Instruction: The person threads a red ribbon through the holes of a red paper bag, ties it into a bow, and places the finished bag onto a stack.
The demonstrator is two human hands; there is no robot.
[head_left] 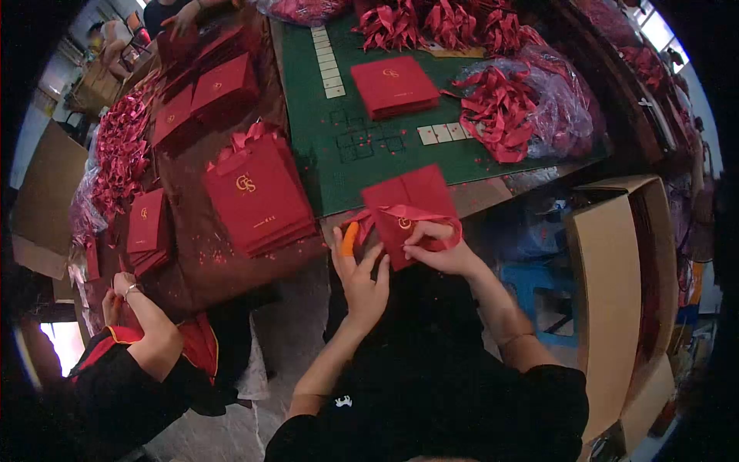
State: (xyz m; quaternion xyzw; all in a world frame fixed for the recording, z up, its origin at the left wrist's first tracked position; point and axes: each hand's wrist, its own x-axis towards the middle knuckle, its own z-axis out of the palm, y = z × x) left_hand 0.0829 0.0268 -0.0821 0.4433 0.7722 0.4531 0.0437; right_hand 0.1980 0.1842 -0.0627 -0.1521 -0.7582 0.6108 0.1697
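Off the mat's (327, 181) near edge: bag (422, 189) before you, your right hand (440, 250) pinching ribbon (412, 210) over its front, likely for control. Left hand (360, 283), fingers spread just left; whether it grips, can't tell.

Black shirt (416, 369), orange finger cot (349, 240)

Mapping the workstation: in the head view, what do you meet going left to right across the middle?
Cardboard → bag stack → ribbon-topped bags → left hand → right hand → blue stool → open carton.
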